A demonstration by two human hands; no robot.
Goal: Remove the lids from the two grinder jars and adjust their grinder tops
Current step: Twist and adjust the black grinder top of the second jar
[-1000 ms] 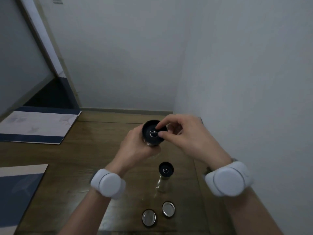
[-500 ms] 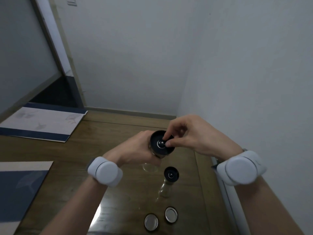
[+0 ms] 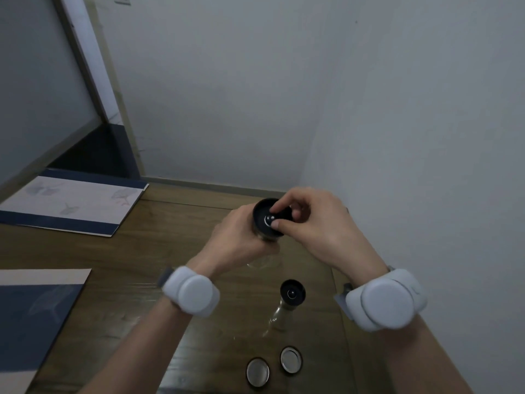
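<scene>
My left hand (image 3: 235,240) is wrapped around a glass grinder jar held above the table, its black grinder top (image 3: 262,218) facing me. The thumb and fingers of my right hand (image 3: 315,231) pinch the small silver knob in the middle of that top. A second grinder jar (image 3: 287,305) with a black top stands upright on the wooden table (image 3: 147,265), below my hands. Two round silver lids (image 3: 258,371) (image 3: 291,359) lie face up side by side near the table's front edge.
Two blue and white placemats lie on the left, one at the back (image 3: 71,203) and one at the front (image 3: 31,314). White walls close in behind and on the right. White bands sit on both my wrists.
My view has shifted, so the scene sits lower and to the right. My right fingers have turned a little on the knob of the held jar's top. The standing jar and lids have not moved.
</scene>
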